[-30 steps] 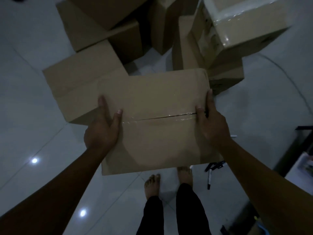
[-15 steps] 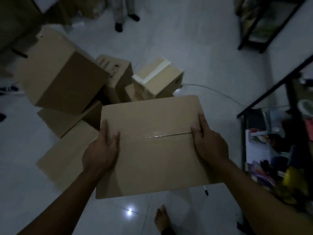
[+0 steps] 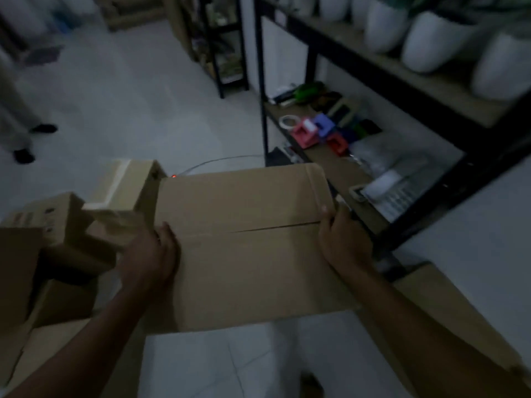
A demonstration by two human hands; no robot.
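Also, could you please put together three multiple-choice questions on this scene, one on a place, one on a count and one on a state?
1. Where do the white pots stand?
A) on a chair
B) on the upper shelf of the black rack
C) on a windowsill

2. How many hands grip the cardboard box?
A) none
B) one
C) two

3. How are the top flaps of that box?
A) folded flat, meeting at a seam
B) standing wide open
C) torn off

Answers:
1 B: the pots stand in a row along the rack's upper board at the right.
2 C: the left hand grips the box's left edge and the right hand its right edge.
3 A: both flaps lie flat with a thin seam running between them.
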